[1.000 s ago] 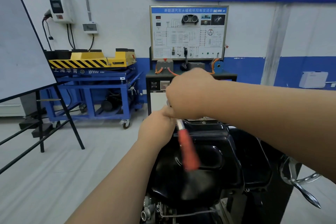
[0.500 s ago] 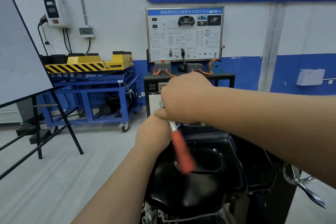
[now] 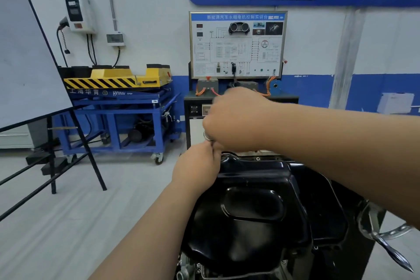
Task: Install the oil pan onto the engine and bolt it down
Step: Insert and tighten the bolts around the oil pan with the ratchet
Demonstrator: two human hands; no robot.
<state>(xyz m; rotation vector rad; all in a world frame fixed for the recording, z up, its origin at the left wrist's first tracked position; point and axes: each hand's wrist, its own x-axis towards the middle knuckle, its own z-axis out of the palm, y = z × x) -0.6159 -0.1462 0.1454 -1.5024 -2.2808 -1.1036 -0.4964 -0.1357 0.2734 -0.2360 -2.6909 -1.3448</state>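
The oil pan [image 3: 250, 229] sits on top of the engine [image 3: 191, 267] at lower centre, directly below both forearms. The pan is black and glossy, with rounded corners, a raised body and an oval recess pressed into its upper face. Its far flange shows one small bolt hole [image 3: 258, 158]. The right hand [image 3: 236, 120] is above the far left corner of the pan, fingers curled tight around a tool [image 3: 207, 135]. Only the tool's silver metal end shows, at the lower left edge of the fist. The left hand [image 3: 197, 166] is just beneath, touching the right hand. Its fingers are curled and appear to pinch the lower part of the tool, though the contact point is hidden. A chrome lever [image 3: 386, 241] projects at the right of the engine. A wiring board [image 3: 237, 44] stands against the wall behind, with a blue cart [image 3: 118, 116] to its left.
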